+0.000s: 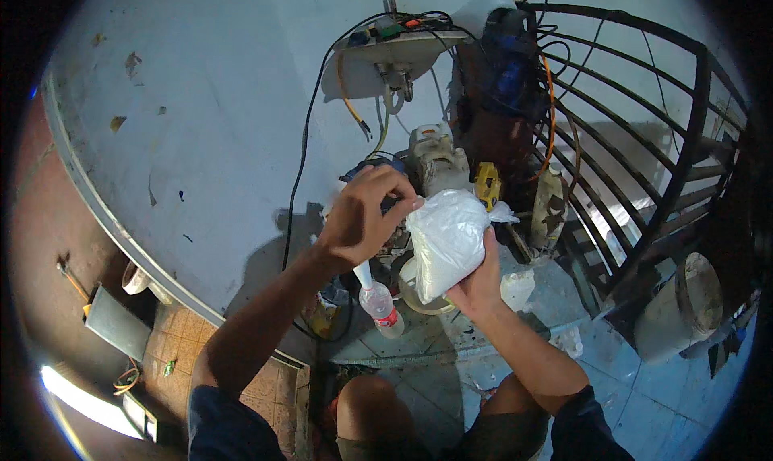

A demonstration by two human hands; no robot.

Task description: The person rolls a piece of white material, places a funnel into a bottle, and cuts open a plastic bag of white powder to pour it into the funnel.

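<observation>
My right hand (pixel 480 283) holds up a tied white plastic bag (pixel 450 240) from below and from its right side. The bag is bulging, and its contents look pale; its knotted end points right. At the upper left corner of the bag, my left hand (pixel 374 210) pinches the plastic between thumb and fingertip. Under the bag stands a pale round container (pixel 410 286), partly hidden by it. Left of that container is a clear plastic bottle (pixel 380 310) with a red label. A white tapered piece (pixel 363 275) rises by the bottle's top.
Behind the bag stand dirty plastic jugs (pixel 441 162), a yellow object (pixel 488 183) and a stained bottle (pixel 549 210). A wall sink (pixel 386 56) carries cables and tools. A dark metal railing (pixel 652 213) curves along the right, beside a dirty bucket (pixel 670 316). A white block-like object (pixel 517 289) lies near my right wrist.
</observation>
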